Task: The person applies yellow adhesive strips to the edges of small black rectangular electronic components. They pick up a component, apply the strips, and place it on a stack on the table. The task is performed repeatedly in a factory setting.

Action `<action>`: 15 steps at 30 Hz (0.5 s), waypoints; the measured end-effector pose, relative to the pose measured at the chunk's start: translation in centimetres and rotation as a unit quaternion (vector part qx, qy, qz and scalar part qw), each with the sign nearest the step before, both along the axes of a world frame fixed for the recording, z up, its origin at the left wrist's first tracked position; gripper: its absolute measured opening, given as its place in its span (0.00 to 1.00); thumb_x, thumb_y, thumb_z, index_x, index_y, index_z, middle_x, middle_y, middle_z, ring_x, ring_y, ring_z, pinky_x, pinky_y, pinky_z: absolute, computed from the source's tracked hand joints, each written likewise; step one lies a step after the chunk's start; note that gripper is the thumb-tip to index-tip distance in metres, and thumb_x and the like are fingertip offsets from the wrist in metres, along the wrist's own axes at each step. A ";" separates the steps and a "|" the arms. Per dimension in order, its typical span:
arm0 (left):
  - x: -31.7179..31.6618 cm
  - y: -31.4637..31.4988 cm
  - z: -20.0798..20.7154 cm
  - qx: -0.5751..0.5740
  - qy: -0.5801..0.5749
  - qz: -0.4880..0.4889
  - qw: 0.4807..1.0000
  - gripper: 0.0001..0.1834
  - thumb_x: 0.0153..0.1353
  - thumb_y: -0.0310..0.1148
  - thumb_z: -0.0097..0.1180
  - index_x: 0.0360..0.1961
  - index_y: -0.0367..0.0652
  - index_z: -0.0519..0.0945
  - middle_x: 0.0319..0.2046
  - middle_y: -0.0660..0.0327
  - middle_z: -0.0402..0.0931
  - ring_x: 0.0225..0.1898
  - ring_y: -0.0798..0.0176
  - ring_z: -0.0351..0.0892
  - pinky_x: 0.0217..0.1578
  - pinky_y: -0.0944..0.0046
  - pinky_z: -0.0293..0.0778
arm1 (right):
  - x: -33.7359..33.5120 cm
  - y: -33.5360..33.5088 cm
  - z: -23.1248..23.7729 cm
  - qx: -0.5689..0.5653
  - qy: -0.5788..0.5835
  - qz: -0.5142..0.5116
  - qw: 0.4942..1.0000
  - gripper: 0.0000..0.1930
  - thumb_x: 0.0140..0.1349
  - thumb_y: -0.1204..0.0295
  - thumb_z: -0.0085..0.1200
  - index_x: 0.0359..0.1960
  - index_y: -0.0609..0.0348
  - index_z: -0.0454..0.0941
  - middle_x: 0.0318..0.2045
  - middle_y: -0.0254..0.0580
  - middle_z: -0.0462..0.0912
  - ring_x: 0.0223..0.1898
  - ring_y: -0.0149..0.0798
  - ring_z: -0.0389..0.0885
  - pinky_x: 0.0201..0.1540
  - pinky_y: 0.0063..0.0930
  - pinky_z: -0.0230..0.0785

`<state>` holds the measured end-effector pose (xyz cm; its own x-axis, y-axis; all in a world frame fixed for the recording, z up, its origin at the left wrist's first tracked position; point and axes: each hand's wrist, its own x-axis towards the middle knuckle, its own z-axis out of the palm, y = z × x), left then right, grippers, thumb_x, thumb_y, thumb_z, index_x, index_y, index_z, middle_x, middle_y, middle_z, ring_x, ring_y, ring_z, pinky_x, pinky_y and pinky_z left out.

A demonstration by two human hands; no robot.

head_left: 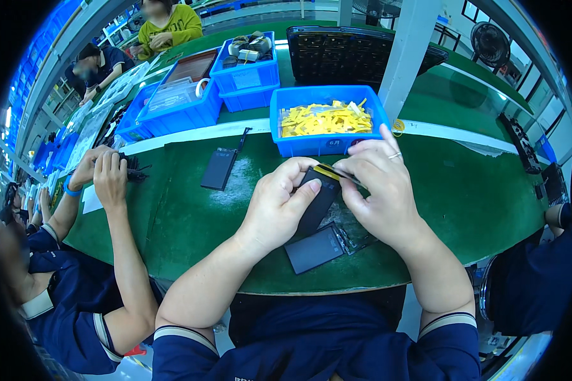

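Over a green table [178, 209], the left hand [270, 206] grips a flat black pack [316, 206]; the right hand [382, 184] pinches a dark strip [352, 178] at its yellow end. Likely light, stiff; best held by its edges.

At centre, the left hand [276, 200] hides part of a black block [319, 202]; the thin piece [353, 178] in the right hand [382, 184] is too small to identify. Upper left, the frame's edge crops a person in yellow-green [179, 26].
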<state>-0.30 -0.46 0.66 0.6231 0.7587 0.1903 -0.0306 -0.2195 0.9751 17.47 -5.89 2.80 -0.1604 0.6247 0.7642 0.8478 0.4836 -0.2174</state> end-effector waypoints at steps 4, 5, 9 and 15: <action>0.0 0.2 0.3 -0.013 0.040 0.026 0.999 0.13 0.65 0.25 0.48 0.50 0.34 0.69 0.40 0.61 0.77 0.40 0.74 0.74 0.42 0.73 0.70 | -0.1 -0.7 0.6 0.062 -0.068 -0.001 0.996 0.09 0.40 0.79 0.62 0.26 0.56 0.78 0.29 0.34 0.75 0.39 0.43 0.76 0.59 0.57 0.57; 0.1 0.2 0.0 -0.010 0.030 0.020 0.999 0.13 0.65 0.25 0.48 0.50 0.34 0.69 0.40 0.61 0.77 0.40 0.74 0.74 0.42 0.73 0.70 | 0.0 -0.6 0.5 0.065 -0.060 -0.013 0.996 0.10 0.40 0.79 0.62 0.26 0.56 0.78 0.29 0.34 0.75 0.40 0.43 0.76 0.59 0.57 0.57; 0.6 -0.3 -0.5 -0.029 -0.052 0.020 0.998 0.11 0.63 0.26 0.51 0.46 0.34 0.72 0.32 0.64 0.77 0.32 0.77 0.72 0.34 0.74 0.69 | 0.7 0.0 0.1 0.096 0.009 -0.019 0.995 0.11 0.38 0.80 0.62 0.26 0.56 0.77 0.28 0.34 0.75 0.40 0.42 0.76 0.59 0.56 0.57; 0.4 0.1 -0.4 -0.096 -0.142 -0.004 0.985 0.10 0.63 0.24 0.51 0.46 0.34 0.72 0.37 0.64 0.79 0.39 0.76 0.75 0.40 0.72 0.71 | -0.7 -0.9 0.1 0.041 -0.006 0.071 0.997 0.12 0.36 0.80 0.61 0.26 0.57 0.76 0.34 0.36 0.81 0.49 0.46 0.77 0.61 0.60 0.54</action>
<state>0.11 -0.35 0.28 0.5712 0.7931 0.2115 -0.3086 -0.0313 0.9507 16.72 -6.75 2.90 -0.2524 0.5312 0.8088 0.7724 0.6140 -0.1622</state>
